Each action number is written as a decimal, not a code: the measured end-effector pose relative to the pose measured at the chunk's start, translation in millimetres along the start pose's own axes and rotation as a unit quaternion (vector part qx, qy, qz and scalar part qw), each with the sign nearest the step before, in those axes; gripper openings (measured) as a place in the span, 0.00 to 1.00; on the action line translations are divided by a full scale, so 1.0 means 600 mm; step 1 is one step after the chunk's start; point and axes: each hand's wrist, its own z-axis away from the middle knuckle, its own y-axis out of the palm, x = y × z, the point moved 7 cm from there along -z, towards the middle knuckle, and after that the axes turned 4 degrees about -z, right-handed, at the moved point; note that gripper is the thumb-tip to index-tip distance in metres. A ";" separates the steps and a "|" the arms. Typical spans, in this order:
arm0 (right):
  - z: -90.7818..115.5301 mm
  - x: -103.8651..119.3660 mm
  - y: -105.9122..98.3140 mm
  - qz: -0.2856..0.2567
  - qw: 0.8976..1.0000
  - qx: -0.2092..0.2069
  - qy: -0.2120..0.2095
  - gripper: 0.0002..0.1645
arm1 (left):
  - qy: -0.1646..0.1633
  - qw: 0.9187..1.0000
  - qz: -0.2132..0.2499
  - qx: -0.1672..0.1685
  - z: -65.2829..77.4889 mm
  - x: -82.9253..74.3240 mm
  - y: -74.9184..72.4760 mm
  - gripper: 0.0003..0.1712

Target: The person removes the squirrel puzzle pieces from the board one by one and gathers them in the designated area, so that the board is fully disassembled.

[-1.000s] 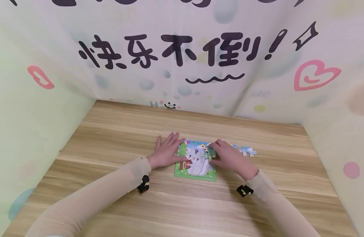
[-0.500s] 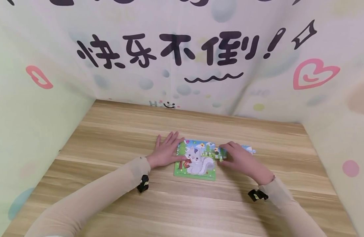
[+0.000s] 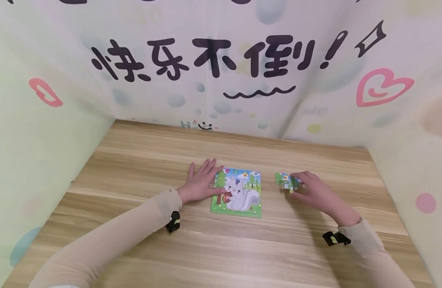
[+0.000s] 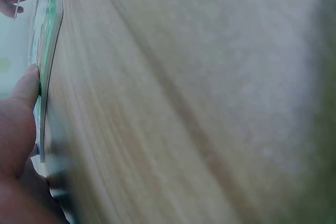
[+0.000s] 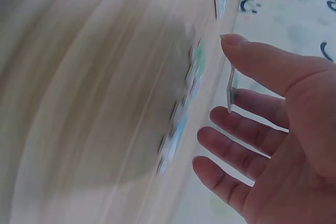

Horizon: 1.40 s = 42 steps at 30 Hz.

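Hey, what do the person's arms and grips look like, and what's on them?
There's a long, beige fabric left sleeve and a matching right sleeve, each slightly greyer near its end. By the left one's end is a small, black, angular object with a pale yellowish patch; a similar black object is at the right. The left grip and right grip wear no gloves.

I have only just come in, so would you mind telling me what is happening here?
A person is handling a squirrel puzzle on a wood-grain table. The left hand rests at the puzzle's left edge. The right hand pinches a thin piece above some loose pieces lying to the right of the puzzle. Whether any pieces are fitted yet, I cannot tell.
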 end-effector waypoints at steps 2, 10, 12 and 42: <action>0.005 -0.011 -0.008 -0.005 1.000 0.000 0.010 0.36 | -0.001 1.000 0.002 0.000 0.000 0.001 0.000 0.50; 0.025 -0.056 -0.027 -0.020 0.999 0.013 0.046 0.37 | 0.000 1.000 0.001 -0.001 -0.004 0.006 0.002 0.51; 0.028 -0.066 -0.030 -0.025 0.998 0.014 0.050 0.37 | 0.000 1.000 -0.001 0.001 -0.003 0.004 0.000 0.51; 0.047 -0.174 -0.042 -0.002 0.997 0.014 0.077 0.33 | -0.004 1.000 -0.007 0.014 -0.003 0.002 0.004 0.51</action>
